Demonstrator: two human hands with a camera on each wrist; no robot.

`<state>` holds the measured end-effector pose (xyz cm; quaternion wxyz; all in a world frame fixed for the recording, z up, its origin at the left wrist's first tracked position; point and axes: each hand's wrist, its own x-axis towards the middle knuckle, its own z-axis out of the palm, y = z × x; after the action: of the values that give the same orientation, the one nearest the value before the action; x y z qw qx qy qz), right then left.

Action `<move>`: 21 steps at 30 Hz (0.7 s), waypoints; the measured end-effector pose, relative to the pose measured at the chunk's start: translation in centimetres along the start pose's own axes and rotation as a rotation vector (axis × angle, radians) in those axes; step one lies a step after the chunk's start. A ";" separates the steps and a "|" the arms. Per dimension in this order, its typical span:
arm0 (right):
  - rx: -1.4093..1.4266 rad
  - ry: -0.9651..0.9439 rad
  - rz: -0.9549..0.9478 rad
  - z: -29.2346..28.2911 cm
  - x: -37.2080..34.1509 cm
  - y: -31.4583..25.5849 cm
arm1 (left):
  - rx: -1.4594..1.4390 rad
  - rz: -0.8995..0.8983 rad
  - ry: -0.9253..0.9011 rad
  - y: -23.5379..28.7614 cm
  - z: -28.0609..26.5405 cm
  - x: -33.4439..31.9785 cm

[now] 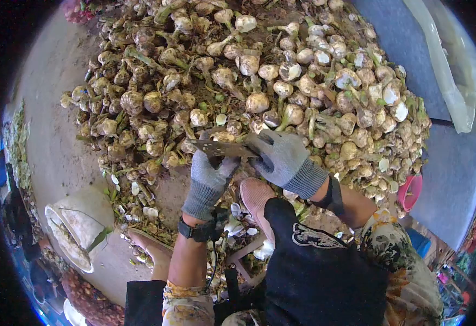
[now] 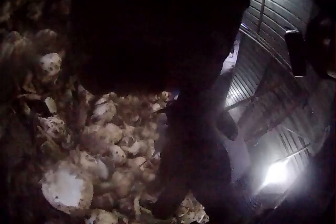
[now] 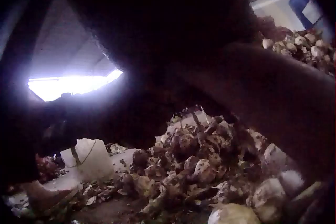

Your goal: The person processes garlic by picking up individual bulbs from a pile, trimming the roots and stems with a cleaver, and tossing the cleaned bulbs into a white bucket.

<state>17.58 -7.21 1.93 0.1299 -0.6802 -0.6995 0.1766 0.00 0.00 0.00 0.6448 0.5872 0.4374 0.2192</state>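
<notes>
In the head view my right hand [image 1: 281,157], in a grey knit glove, grips a flat-bladed knife [image 1: 216,147]. The wide, dirt-marked blade points left, across the top of my gloved left hand [image 1: 210,173]. The left thumb lies just under the blade and dark fingertips show beyond it; the blade hides the palm, so I cannot tell what this hand holds. Soil-covered bulbs [image 1: 257,102] with stalks lie heaped just past both hands, some with white cut faces. Both wrist views are mostly dark; a bulb [image 2: 67,188] with a pale cut face shows in the left wrist view.
A white bucket [image 1: 99,209] lies tipped at the left. To the right are a pink tub [image 1: 410,192] and a grey sheet [image 1: 444,174] with clear plastic [image 1: 463,108] over it. Pale trimmings [image 1: 150,212] and a pink shoe [image 1: 257,201] are near my hands.
</notes>
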 end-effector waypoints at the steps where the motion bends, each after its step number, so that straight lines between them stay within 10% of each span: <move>1: -0.002 0.002 0.003 0.2 0.0 0.0 | -0.021 -0.082 -0.039 0.3 -0.2 0.0; 5: 0.053 -0.241 0.327 4.6 -1.6 3.0 | -0.203 -0.053 -0.105 2.9 1.5 -3.0; 13: 0.660 0.287 0.426 2.2 -4.2 4.5 | -0.210 -0.071 0.170 -1.8 -0.2 -0.2; 17: 1.213 0.235 0.588 1.9 -3.4 2.6 | -0.426 -0.061 0.092 0.4 0.8 0.0; 21: 1.068 -0.179 0.596 7.1 -6.2 5.0 | -0.563 0.021 -0.084 5.1 7.4 0.7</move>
<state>19.34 -13.88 -6.28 0.3386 -0.6698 -0.3025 0.5876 7.62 -2.58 4.05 0.7979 0.3979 0.3261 0.3142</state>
